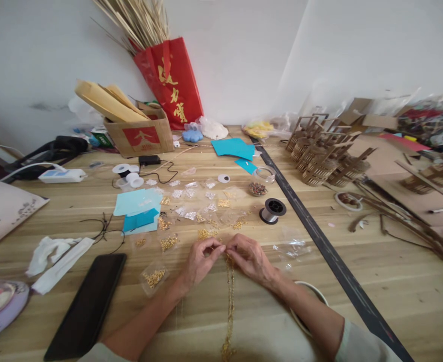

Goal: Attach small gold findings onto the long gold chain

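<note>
My left hand and my right hand meet fingertip to fingertip over the wooden table. Both are closed in a pinch at the upper end of a gold chain, which runs down toward the table's near edge and bunches up there. Any small part between the fingertips is too tiny to make out. Just beyond the hands lie small clear bags of gold findings. More gold pieces sit left of my left hand, and another bag of them lies nearer to me.
A wire spool and a jar of beads stand beyond my right hand. A black phone lies left of my left forearm. A white ring is under my right forearm. Small wooden baskets stand back right; a red bag leans on the wall.
</note>
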{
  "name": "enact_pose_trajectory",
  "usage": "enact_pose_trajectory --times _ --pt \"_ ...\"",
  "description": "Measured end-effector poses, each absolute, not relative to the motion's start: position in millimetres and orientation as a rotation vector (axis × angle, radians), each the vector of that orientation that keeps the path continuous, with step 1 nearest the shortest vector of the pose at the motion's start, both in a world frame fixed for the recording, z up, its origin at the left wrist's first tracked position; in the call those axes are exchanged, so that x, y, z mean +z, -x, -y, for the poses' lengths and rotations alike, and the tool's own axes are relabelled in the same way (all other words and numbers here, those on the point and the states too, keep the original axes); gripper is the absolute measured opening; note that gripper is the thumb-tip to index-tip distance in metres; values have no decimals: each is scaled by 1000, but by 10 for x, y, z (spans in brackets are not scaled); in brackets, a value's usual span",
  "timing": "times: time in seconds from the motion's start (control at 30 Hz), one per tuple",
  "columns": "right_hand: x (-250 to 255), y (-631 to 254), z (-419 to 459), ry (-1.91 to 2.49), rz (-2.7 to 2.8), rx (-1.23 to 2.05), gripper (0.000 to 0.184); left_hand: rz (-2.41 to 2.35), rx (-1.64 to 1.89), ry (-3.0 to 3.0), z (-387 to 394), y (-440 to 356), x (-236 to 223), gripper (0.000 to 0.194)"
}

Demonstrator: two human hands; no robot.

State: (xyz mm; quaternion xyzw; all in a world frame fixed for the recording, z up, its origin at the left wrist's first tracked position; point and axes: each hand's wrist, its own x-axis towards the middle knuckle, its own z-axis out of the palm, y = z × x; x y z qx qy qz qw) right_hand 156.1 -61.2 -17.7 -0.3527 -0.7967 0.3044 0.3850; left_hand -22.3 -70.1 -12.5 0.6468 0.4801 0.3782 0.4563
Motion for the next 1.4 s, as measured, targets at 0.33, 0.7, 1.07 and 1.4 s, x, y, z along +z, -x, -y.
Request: enact_pose_trajectory --times 0.33,0.7,1.07,1.4 --pt "-123 -1578 619 810 2076 866 7 -1158 922 -1666 706 226 -124 21" --pt "41 -1613 635 847 1970 948 11 -1104 936 -1680 726 204 0 25" --pt "67 -1686 615 1022 1646 1207 18 -1093 903 -1544 715 216 57 21" --pt "84 -1695 598 981 1555 1327 22 -1076 892 -1504 728 207 79 23"
